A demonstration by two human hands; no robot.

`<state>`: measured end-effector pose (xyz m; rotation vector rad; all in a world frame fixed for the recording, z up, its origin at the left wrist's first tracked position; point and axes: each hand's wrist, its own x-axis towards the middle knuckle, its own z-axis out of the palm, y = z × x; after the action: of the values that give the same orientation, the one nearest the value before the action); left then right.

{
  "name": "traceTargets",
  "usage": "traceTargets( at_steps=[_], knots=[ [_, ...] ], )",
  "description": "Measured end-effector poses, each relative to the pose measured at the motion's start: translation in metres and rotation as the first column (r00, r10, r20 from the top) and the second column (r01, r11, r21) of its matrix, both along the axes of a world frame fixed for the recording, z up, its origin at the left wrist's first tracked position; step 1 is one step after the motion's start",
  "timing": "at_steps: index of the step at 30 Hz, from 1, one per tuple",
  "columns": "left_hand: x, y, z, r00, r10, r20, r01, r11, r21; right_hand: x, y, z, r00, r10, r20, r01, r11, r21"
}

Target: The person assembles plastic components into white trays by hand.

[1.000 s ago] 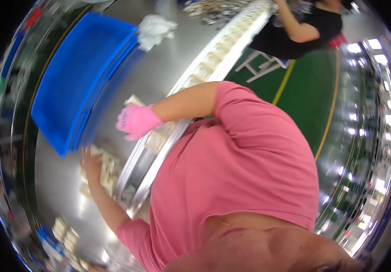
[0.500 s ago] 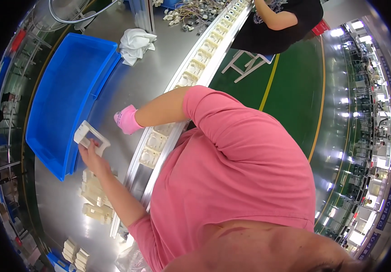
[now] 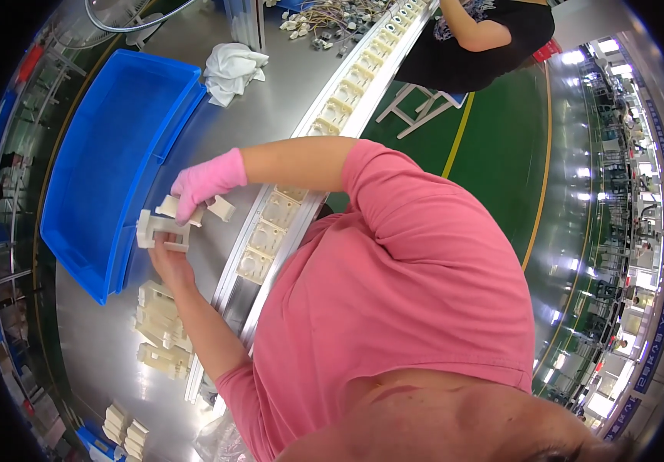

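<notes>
My bare left hand grips a white plastic frame with a rectangular opening, near the right side of a blue bin. My right hand, in a pink glove, comes over from above with its fingers closed on a cream plastic part. That part shows on both sides of the gloved fingers; its middle is hidden. The two pieces are close together, and I cannot tell whether they touch. Just below my left hand, more cream plastic parts lie stacked on the metal table.
A conveyor track carrying cream square housings runs diagonally beside my body. A white cloth lies near the bin, and wired connectors are heaped at the back. Another person sits across the track. More cream parts stand lower left.
My right hand has moved left and now shows a cream part in its fingers. The frame in my left hand has turned more level and come lower, close to the gloved hand.
</notes>
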<state>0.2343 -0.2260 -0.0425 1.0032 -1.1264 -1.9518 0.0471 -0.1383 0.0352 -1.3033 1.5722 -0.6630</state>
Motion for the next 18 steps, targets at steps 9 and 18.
traceTargets(
  at_steps=[9, 18],
  knots=[
    [-0.021, 0.045, 0.016, 0.919, -0.007, 0.393, 0.238, 0.806, -0.542, 0.021, 0.035, 0.016, 0.978, -0.205, 0.022, 0.204, 0.943, -0.264],
    [-0.026, 0.053, 0.035, 0.975, -0.142, -0.172, 0.100, 0.967, -0.236, 0.048, 0.038, -0.006, 0.913, -0.361, -0.191, 0.116, 0.677, -0.727]
  ],
)
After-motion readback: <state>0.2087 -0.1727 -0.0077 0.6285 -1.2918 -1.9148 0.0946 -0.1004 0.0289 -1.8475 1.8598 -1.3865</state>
